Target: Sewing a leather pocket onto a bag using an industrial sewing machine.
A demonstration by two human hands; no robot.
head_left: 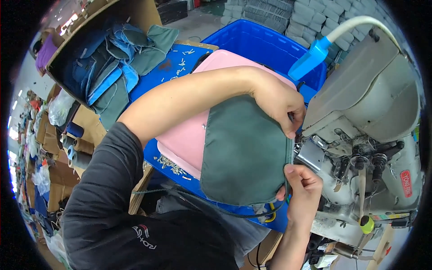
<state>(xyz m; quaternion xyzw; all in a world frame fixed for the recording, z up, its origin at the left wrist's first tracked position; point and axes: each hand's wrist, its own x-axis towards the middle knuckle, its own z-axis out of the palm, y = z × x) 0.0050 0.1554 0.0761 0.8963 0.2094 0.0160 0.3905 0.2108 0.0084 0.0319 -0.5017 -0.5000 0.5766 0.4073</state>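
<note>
A dark green fabric panel (245, 150) with rounded corners lies partly over a pink board (180, 144). Its right edge, with a narrow green binding strip (288, 155) along it, meets the sewing machine (310, 155). My left arm reaches across the far side, and my left hand (279, 103) pinches the panel's far right edge beside the machine. Nearer to me, my right hand (304, 186) is closed on the same edge, thumb on top. A loose length of the binding (225, 210) trails from there to the left across my front. The needle area is hard to make out.
A blue bin (252, 38) stands behind the pink board. At the far left, a box (150, 13) holds several denim and green fabric pieces (110, 72). Fabric scraps (173, 165) litter the blue table (157, 81). A blue-headed lamp (310, 58) hangs beside the machine; thread spools (76, 144) stand left.
</note>
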